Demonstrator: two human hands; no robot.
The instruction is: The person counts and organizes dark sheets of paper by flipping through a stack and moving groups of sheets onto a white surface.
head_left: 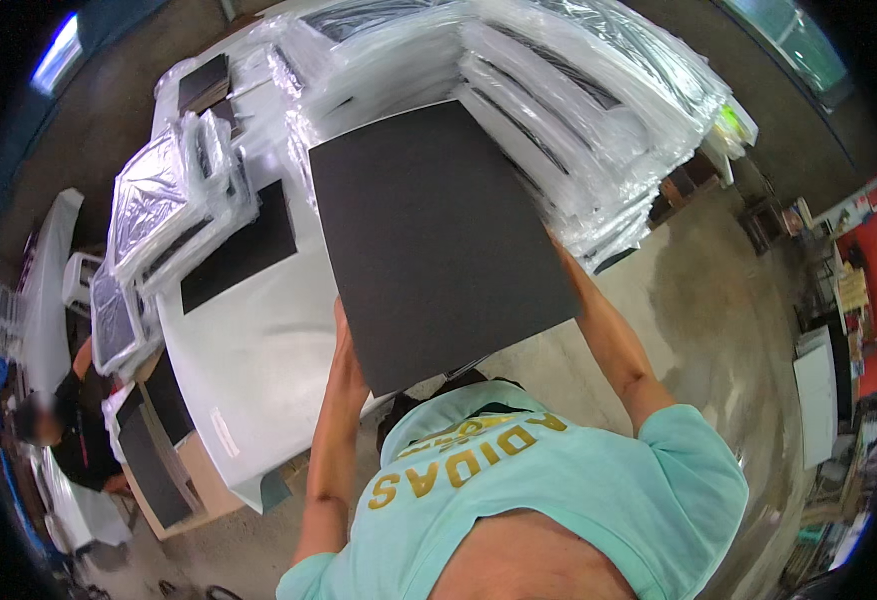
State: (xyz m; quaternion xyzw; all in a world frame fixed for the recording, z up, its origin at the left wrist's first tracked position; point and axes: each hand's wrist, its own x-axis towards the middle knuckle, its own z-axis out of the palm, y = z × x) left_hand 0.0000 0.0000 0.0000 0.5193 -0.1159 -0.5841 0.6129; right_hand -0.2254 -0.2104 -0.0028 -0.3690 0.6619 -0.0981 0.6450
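A large flat black board [439,245] with a thin pale edge is held up in front of my body. My left hand [345,338] grips its left edge near the bottom, and my right hand [569,270] grips its right edge; most of the fingers are hidden behind the board. Beyond it, a white-covered table [249,360] carries another black sheet [244,248] lying flat to the left. High stacks of plastic-wrapped panels [569,110] rise behind the board and to its right.
At the left of the table lie several plastic-wrapped panels [164,200]. A cardboard box [199,450] with dark boards stands at the near left, beside another person [79,440] in dark clothing. Shelves with mixed goods [854,290] and a leaning white panel [815,400] line the right side.
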